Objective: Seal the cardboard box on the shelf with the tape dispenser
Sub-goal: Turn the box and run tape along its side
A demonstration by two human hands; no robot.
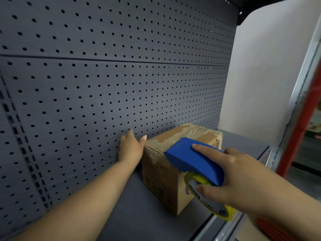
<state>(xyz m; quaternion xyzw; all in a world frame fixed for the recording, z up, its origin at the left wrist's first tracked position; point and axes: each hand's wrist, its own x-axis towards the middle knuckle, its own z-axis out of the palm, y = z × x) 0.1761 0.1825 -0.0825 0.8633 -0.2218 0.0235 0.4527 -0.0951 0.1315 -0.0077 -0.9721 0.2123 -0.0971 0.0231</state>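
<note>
A small brown cardboard box (161,178) stands on the grey shelf (139,214), close to the pegboard back. Its top bears torn patches and strips of old clear tape. My right hand (231,174) grips a blue tape dispenser (192,159) with a yellow-cored tape roll (208,197); the dispenser's front end rests on the box's near top edge. My left hand (131,146) lies flat with fingers apart against the box's left top corner, thumb touching the edge.
A dark grey perforated pegboard (112,75) forms the shelf's back. A white wall (269,75) is to the right. A red and metal frame (302,119) runs down the right side. The shelf's metal front lip (217,226) is near me.
</note>
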